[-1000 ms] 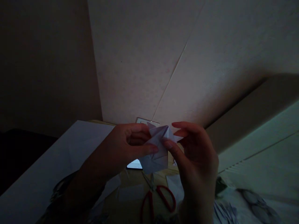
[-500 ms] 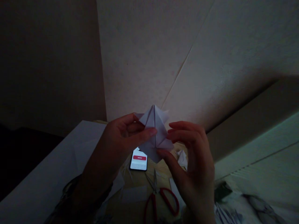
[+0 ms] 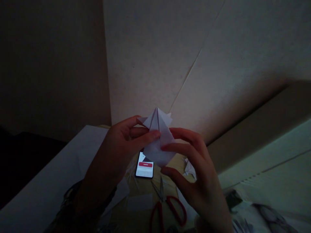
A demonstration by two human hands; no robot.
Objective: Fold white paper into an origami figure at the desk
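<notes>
A white folded paper figure [image 3: 164,131] with a pointed top and side flaps is held up above the table. My left hand [image 3: 126,139] grips its left side, thumb flat on the front near the centre crease and fingers behind. On the right side, my right hand [image 3: 194,165] has its index finger pressed on the front of the lower flap and another finger behind the right edge. Its thumb sits at the bottom tip of the paper. Below the figure lies a smartphone [image 3: 144,170] with a lit screen showing a red button.
Scissors with red handles [image 3: 162,199] lie partly open on the wooden table. Another folded white paper piece [image 3: 189,168] rests behind my right hand. A paper rectangle [image 3: 140,202] and thin strips lie near the phone. Large white sheets [image 3: 55,174] cover the left; a wall rises behind.
My right index finger has moved from the right edge onto the front of the lower flap, and the thumb has slid down to the bottom tip. The paper figure has shifted slightly left.
</notes>
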